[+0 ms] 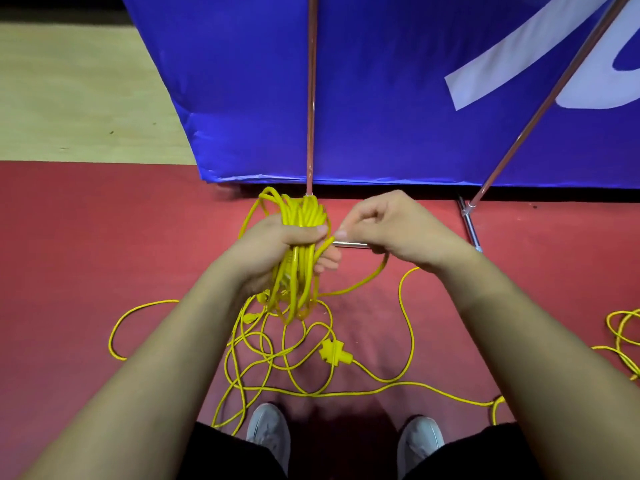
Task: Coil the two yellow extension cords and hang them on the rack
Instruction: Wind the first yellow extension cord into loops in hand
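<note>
My left hand (277, 249) grips a bundle of coiled yellow extension cord (299, 216), its loops sticking out above and below my fist. My right hand (384, 225) pinches a strand of the same cord beside the bundle; that strand curves down from my fingers to the floor. Loose yellow cord (277, 362) lies tangled on the red floor below, with a yellow plug (334, 352) among it. More yellow cord (623, 337) lies at the right edge. Chrome rack poles (311, 98) rise in front of me.
A blue banner (398, 81) hangs behind the poles, down to the floor. A slanted chrome pole (540, 109) meets a base bar (471, 225) at right. A horizontal metal bar (349, 244) shows between my hands. My two grey shoes (268, 427) stand near the loose cord.
</note>
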`<state>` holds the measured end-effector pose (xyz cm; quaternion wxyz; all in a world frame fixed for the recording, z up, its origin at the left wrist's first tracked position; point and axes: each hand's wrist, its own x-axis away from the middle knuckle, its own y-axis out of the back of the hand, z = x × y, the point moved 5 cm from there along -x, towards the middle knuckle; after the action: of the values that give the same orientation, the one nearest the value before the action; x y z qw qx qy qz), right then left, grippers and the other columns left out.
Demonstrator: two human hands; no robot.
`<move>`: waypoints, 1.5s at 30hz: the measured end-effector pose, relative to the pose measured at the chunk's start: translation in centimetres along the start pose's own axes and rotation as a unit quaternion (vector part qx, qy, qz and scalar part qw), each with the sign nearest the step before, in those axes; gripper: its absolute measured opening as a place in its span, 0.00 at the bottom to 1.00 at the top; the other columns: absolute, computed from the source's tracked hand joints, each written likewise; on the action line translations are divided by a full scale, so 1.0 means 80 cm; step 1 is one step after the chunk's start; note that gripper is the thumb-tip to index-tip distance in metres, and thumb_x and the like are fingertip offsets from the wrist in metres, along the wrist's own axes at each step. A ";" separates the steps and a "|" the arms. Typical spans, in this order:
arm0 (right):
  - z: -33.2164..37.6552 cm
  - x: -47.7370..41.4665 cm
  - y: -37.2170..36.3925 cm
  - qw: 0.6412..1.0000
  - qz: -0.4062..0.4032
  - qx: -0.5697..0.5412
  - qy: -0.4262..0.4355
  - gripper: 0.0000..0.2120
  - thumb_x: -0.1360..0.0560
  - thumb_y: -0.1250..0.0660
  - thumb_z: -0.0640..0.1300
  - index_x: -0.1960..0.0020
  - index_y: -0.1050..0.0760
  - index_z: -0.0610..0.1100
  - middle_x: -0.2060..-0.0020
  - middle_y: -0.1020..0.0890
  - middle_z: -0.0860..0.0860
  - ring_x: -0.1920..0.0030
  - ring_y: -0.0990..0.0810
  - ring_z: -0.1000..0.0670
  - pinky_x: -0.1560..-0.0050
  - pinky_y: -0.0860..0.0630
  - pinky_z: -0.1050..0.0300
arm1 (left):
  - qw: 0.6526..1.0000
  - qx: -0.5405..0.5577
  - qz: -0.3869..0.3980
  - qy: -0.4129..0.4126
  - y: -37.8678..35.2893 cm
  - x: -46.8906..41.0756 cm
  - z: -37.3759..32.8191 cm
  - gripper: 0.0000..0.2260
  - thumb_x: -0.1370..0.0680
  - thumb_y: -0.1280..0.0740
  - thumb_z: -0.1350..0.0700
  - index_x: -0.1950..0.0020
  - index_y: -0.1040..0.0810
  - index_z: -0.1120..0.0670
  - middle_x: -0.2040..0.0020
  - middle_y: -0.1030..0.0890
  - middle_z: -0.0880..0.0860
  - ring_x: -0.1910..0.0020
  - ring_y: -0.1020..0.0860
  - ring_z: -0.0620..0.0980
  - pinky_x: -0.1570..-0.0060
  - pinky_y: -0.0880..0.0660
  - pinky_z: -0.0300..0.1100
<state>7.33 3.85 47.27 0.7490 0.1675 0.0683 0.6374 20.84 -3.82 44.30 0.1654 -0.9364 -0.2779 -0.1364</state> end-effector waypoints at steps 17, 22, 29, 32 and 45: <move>-0.075 -0.015 0.044 0.970 -0.153 -0.188 -0.030 0.04 0.22 0.34 0.39 0.56 0.25 0.42 0.73 0.30 0.48 0.76 0.37 0.53 0.72 0.38 0.60 | 0.992 0.104 0.060 0.038 0.010 0.019 -0.019 0.10 0.30 0.37 0.61 0.63 0.16 0.60 0.61 0.16 0.65 0.61 0.16 0.60 0.59 0.19 0.50; -0.022 -0.007 0.024 0.996 -0.071 -0.054 -0.011 0.04 0.26 0.28 0.41 0.59 0.19 0.43 0.74 0.30 0.49 0.74 0.38 0.52 0.74 0.41 0.62 | 0.991 0.105 0.059 0.050 0.007 0.018 -0.011 0.09 0.29 0.37 0.60 0.59 0.17 0.60 0.57 0.16 0.64 0.61 0.15 0.58 0.63 0.18 0.46; 0.002 -0.006 0.002 0.999 -0.015 0.031 0.036 0.10 0.25 0.28 0.44 0.59 0.20 0.37 0.76 0.27 0.50 0.74 0.32 0.55 0.72 0.34 0.61 | 0.991 0.102 0.083 0.020 0.003 0.018 -0.008 0.07 0.30 0.29 0.58 0.57 0.22 0.60 0.73 0.26 0.52 0.76 0.26 0.50 0.73 0.26 0.40; -0.042 -0.005 0.003 0.994 0.081 0.072 -0.001 0.07 0.24 0.30 0.44 0.57 0.19 0.40 0.63 0.17 0.39 0.62 0.20 0.51 0.54 0.23 0.52 | 0.974 0.201 0.101 0.000 0.005 0.019 -0.017 0.11 0.35 0.26 0.58 0.57 0.24 0.60 0.75 0.30 0.49 0.78 0.30 0.45 0.75 0.29 0.37; -0.057 -0.010 0.046 0.994 -0.096 -0.061 0.000 0.05 0.24 0.30 0.40 0.55 0.18 0.39 0.73 0.29 0.49 0.73 0.36 0.52 0.71 0.40 0.60 | 0.987 0.120 0.090 0.054 0.012 0.018 -0.005 0.22 0.48 0.18 0.49 0.60 0.17 0.59 0.67 0.17 0.57 0.67 0.17 0.54 0.67 0.20 0.44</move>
<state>2.31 4.31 44.19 0.8156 0.1148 0.0450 0.5653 22.50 -4.04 44.95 0.3031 -0.9220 -0.1978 -0.1374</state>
